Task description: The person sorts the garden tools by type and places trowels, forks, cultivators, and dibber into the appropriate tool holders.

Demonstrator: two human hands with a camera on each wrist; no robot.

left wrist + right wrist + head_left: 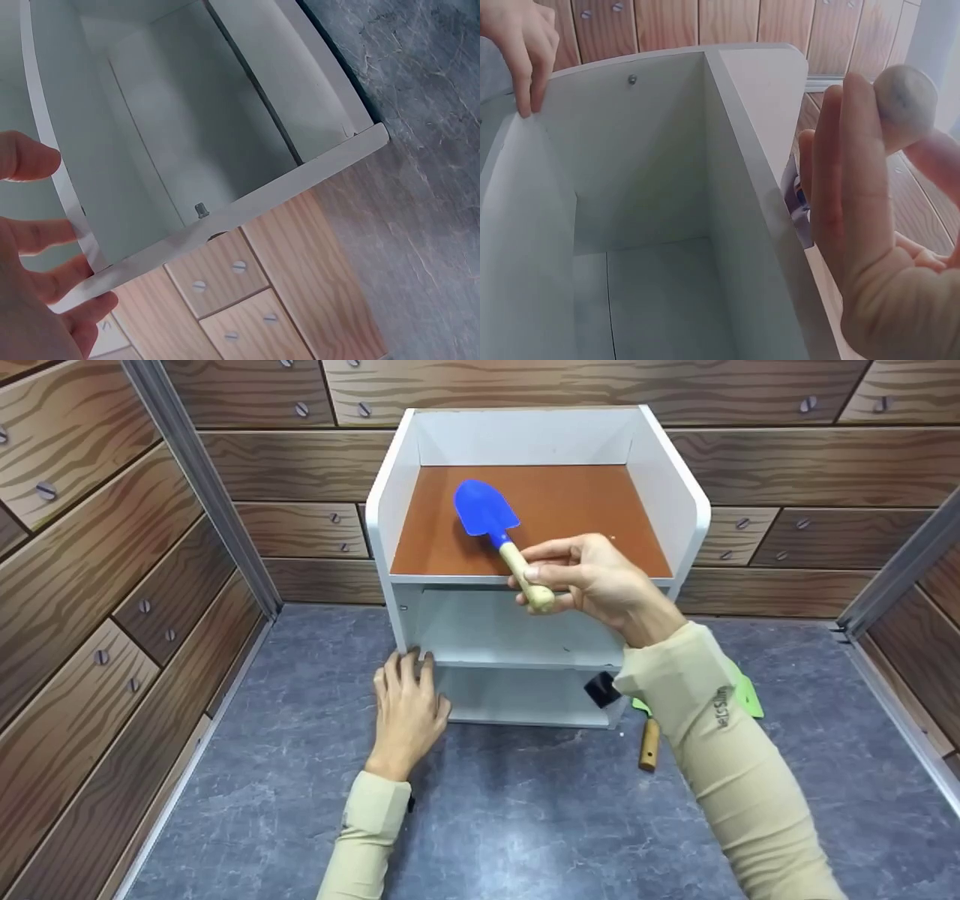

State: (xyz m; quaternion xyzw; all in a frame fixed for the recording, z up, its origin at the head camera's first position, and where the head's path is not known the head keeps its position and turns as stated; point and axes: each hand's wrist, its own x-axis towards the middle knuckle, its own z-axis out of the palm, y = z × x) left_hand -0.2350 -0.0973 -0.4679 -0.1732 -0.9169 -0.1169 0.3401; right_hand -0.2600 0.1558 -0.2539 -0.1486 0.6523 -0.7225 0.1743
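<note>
A small trowel (486, 514) with a blue blade and pale wooden handle is held by my right hand (592, 581), thumb and fingers pinching the handle. Its blade hangs over the brown top of a white shelf unit (686, 495). In the right wrist view the round end of the wooden handle (906, 101) shows between fingers and thumb. My left hand (405, 709) touches the unit's left front edge, where the middle shelf meets the side. From the left wrist view, the left fingers (52, 236) lie around that white edge.
A green-headed tool with a wooden handle (649, 744) lies on the dark floor at the unit's right, partly hidden by my right sleeve (720, 735). A small black square (601, 689) shows by that sleeve. Wood-patterned walls (300, 465) stand behind and at both sides.
</note>
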